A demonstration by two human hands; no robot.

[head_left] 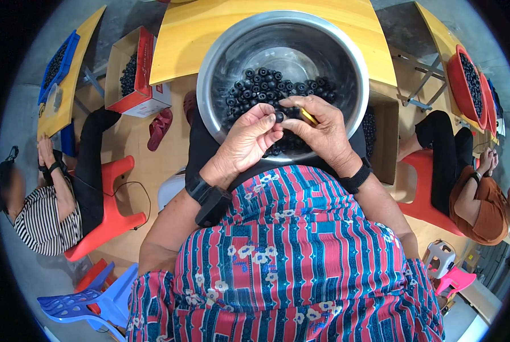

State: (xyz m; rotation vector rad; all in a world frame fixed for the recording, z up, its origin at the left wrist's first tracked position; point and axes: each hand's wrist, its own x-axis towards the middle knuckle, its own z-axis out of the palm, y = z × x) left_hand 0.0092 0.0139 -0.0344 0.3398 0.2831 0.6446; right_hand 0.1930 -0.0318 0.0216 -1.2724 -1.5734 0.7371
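Observation:
A wide steel bowl (206, 85) rests on my lap and against the table, with many small round black pieces (255, 88) heaped in it, some showing a hole at the centre. Over its near side my left hand (245, 135) pinches one small black round piece (279, 117) between thumb and fingers. My right hand (327, 130) is closed around a short yellow-handled tool (308, 117), its fingertips next to that piece. The fingers hide the tool's working end.
A yellow table (181, 43) stands ahead. Cardboard boxes of black pieces flank me, one red and brown (144, 97) at left, another (385, 137) at right. Two people sit on red stools by side tables, with a blue tray (58, 65) and red basins (466, 85).

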